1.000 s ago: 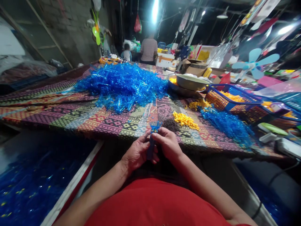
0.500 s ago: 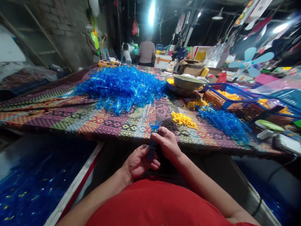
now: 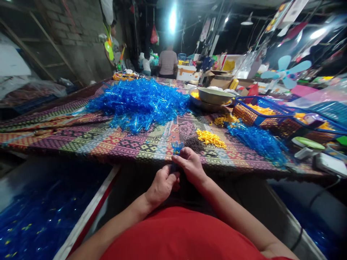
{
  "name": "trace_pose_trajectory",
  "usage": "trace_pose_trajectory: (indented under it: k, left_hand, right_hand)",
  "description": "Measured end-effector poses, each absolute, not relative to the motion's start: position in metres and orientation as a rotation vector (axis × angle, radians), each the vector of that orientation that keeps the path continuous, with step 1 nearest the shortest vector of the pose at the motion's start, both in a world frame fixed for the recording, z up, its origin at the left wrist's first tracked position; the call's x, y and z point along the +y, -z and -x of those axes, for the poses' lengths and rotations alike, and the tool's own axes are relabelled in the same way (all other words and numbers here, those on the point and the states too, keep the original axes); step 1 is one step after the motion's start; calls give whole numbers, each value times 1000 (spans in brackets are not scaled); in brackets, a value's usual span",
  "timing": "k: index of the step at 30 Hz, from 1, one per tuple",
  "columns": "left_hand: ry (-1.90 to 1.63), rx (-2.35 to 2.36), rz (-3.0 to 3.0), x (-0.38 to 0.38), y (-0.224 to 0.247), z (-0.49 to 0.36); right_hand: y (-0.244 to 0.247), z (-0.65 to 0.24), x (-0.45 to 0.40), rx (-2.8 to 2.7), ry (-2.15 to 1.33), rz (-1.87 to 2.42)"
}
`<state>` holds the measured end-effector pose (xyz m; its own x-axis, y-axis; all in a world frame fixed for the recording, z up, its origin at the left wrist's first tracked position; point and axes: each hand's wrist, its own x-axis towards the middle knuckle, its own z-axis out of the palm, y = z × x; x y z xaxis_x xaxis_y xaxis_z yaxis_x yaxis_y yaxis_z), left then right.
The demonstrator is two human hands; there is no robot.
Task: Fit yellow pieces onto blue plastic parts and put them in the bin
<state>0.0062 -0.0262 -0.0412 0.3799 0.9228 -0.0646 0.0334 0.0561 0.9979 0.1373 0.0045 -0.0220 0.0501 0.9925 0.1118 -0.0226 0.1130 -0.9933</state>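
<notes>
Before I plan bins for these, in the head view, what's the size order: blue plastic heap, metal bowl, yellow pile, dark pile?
Largest to smallest in the head view:
1. Blue plastic heap
2. Metal bowl and yellow pile: too alike to rank, and the pile sits nearer the camera
3. Dark pile

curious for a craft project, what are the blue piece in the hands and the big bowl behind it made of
The blue piece looks like moulded plastic: glossy, see-through blue with bright glints. The bowl seems to be metal, perhaps stainless steel or aluminium, going by its dull silvery sheen.
</notes>
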Motion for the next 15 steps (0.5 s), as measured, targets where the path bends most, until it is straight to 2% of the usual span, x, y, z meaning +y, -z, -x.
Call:
trace_pose_trajectory:
  k: [6,15]
  left_hand:
    - [-787,914,-1330,-27,49,-3]
    - [-852,507,-609,-22,55,-6]
  right_hand:
    - [30,-137,3,-1175,-1159,1119]
    - [14,-139,-1,-1257,-1193,1099]
